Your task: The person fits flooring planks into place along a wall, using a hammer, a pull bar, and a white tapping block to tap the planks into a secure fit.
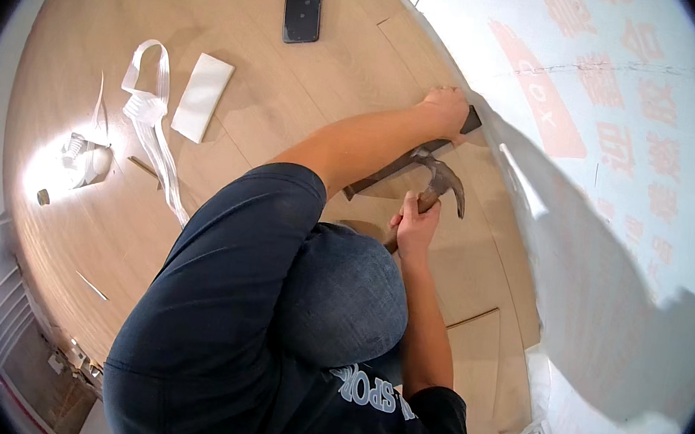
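At one o'clock, beside the white wall (615, 218), the left hand (445, 109) curls over one end of a dark metal bar (381, 176); can't tell if its fingers close round it! Down at two, the right hand (417, 228) wraps tight around the handle of a claw hammer (442, 176), head overlapping the bar! White block (202, 98) at ten.

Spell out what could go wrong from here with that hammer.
The hammer in the right hand could glance off the dark bar and strike the left hand, which is at the bar's far end. The bar, lying along the wooden floor, might also slip and scratch the boards.
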